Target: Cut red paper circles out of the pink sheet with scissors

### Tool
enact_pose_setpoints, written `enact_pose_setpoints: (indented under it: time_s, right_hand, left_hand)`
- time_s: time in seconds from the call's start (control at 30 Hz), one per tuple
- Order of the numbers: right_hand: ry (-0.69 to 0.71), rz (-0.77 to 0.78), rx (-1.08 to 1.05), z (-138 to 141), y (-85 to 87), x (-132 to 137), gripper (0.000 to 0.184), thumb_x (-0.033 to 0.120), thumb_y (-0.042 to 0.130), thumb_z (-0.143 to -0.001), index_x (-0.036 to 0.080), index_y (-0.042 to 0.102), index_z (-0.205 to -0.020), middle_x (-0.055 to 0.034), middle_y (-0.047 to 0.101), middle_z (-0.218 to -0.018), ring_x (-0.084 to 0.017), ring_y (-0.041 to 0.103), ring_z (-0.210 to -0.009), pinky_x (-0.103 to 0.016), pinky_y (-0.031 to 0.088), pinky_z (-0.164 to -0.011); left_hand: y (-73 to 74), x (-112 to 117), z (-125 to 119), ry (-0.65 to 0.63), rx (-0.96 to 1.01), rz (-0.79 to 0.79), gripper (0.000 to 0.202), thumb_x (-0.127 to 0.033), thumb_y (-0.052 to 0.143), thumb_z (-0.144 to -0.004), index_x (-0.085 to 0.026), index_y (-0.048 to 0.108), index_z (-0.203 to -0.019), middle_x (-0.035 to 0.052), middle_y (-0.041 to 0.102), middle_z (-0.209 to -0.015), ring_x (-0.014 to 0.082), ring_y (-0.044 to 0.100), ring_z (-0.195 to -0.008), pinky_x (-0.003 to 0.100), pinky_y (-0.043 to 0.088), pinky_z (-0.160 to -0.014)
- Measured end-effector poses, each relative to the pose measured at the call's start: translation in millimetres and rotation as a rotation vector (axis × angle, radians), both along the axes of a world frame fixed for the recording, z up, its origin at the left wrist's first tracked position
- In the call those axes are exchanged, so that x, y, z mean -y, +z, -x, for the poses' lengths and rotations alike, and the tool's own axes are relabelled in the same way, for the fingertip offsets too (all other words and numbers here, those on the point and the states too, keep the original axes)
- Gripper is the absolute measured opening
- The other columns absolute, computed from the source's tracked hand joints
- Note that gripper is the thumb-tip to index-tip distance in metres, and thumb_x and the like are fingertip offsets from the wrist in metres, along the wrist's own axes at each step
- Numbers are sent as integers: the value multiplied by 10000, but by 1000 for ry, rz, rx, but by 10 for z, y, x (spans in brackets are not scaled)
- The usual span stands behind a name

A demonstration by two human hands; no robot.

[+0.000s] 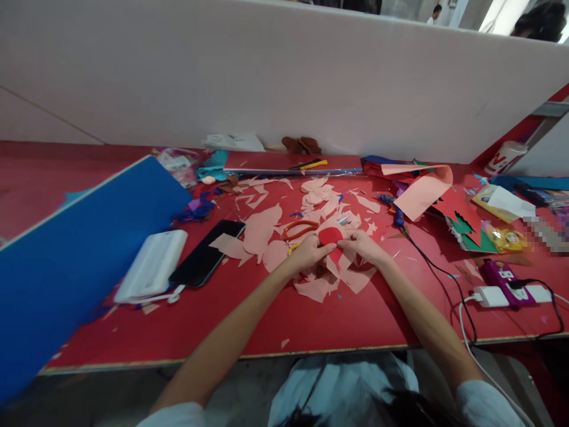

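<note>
Red piece (330, 235) in hands (307, 254) (362, 244), cup (505, 158) contents unseen

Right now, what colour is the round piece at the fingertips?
Round piece: red, seen in the head view.

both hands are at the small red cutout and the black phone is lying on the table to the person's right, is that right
Not quite: the head view shows the black phone lying on the table to the person's left. The left hand and right hand are indeed at the small red cutout.
</note>
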State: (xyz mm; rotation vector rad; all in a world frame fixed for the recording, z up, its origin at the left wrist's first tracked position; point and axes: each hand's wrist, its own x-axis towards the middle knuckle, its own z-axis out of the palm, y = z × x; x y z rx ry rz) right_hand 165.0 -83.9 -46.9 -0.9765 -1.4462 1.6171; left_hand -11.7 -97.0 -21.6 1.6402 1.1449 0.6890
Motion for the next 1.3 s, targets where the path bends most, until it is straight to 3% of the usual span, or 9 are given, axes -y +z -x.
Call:
enact_pose_setpoints:
  time_s: [0.17, 0.47, 0.63, 0.9, 1.3]
  right_hand:
    - [-13, -63, 95, 1, -9, -21, 256, 411, 677, -684, 172, 585, -704, 9, 587, -676, -144, 555, -691, -250, 427, -615]
    - [17, -32, 3, -16, 10, -3, 222, 378, 665, -674, 168, 607, -715, 7, 596, -727, -128, 542, -681, -254, 428, -654]
    - [14, -10, -11, -5, 18, 11, 237, 394, 670, -667, 173, 596, -711, 8, 598, -723, -127, 536, -662, -254, 425, -641]
    - [-86, -140, 149, 14, -52, -59, 291, 406, 627, -679, 184, 460, -592, 34, 479, -642, -99, 438, -601, -238, 379, -593]
    - [-179, -215, 245, 7, -25, -55, 247, 407, 579, -698, 195, 472, -629, 26, 483, -645, -121, 438, -638, -245, 368, -606]
  left_hand:
    - [0, -23, 14, 7, -72, -53, 343, -452, 564, -680, -173, 448, -516, -44, 413, -415, 85, 382, -427, 195, 267, -393]
    - [-87, -35, 22, -18, -106, -5, 363, -479, 542, -684, -165, 467, -518, -26, 455, -436, 95, 415, -426, 206, 315, -421]
    - [-64, -19, 22, -1, -51, -19, 319, -434, 553, -701, -167, 486, -541, -35, 454, -431, 96, 423, -433, 199, 318, -418]
    - [-47, -7, 1, 61, -42, 57, 368, -462, 574, -704, -160, 484, -514, -28, 482, -416, 91, 429, -389, 200, 315, -394]
    - [-69, -36, 18, 156, 139, 75, 415, -477, 486, -817, -168, 458, -543, -31, 469, -429, 66, 392, -331, 193, 280, -355]
